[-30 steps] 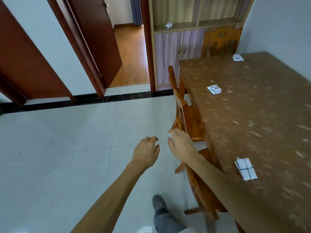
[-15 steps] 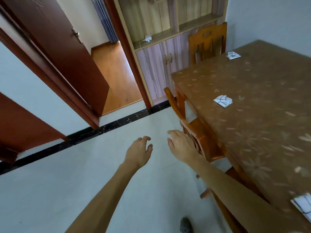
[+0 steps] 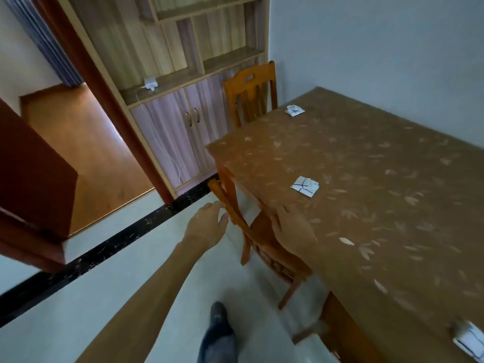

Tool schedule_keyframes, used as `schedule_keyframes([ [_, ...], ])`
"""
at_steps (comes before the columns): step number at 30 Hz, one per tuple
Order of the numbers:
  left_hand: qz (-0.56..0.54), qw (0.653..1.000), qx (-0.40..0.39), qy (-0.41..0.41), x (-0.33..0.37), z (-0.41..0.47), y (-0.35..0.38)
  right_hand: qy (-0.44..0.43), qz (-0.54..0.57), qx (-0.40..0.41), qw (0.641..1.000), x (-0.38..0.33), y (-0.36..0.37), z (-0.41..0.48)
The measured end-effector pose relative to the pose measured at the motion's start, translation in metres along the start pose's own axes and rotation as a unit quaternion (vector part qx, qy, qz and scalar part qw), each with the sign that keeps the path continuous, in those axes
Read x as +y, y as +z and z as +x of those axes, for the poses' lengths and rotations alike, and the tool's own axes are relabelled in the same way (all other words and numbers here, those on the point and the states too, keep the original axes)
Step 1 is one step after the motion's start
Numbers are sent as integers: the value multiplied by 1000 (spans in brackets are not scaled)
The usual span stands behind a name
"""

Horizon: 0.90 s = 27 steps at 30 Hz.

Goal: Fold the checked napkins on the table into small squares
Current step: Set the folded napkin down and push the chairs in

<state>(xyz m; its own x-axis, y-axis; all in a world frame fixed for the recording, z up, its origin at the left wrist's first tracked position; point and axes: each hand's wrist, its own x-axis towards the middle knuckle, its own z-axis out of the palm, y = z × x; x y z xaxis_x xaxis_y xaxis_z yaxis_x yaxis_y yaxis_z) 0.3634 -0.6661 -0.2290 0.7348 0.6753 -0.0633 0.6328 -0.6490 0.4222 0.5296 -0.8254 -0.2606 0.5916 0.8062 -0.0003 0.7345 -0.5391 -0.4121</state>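
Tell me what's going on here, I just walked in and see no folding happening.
A person is walking alongside the table with both hands empty. The left hand is open near a wooden chair; the right hand hovers by the table edge. Three checked napkins lie on the table: near, middle, far. None is being handled.

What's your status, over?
Both hands empty: left hand, right hand. Three folded napkins on table; nearest ahead. Chair between hands.
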Motion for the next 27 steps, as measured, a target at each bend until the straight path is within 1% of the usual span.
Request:
schedule_keyframes([
  [3,-26,998,-25,58,-16,55,-9,54,4,28,998,3,10,35],
  [8,-19,987,-71,143,-22,132,-24,111,6,58,992,-19,-4,72],
  [11,-30,976,-84,199,-14,166,-21,145,7,58,988,-26,-8,84],
  [14,-30,962,-130,236,-7,188,-5,177,11,53,983,-25,-5,90],
  [16,-16,957,-164,239,-1,201,9,206,7,49,977,-18,0,96],
  [22,-13,944,-228,237,13,236,49,264,21,46,963,15,18,114],
  [27,22,935,-258,242,30,276,76,313,46,34,948,60,31,143],
])
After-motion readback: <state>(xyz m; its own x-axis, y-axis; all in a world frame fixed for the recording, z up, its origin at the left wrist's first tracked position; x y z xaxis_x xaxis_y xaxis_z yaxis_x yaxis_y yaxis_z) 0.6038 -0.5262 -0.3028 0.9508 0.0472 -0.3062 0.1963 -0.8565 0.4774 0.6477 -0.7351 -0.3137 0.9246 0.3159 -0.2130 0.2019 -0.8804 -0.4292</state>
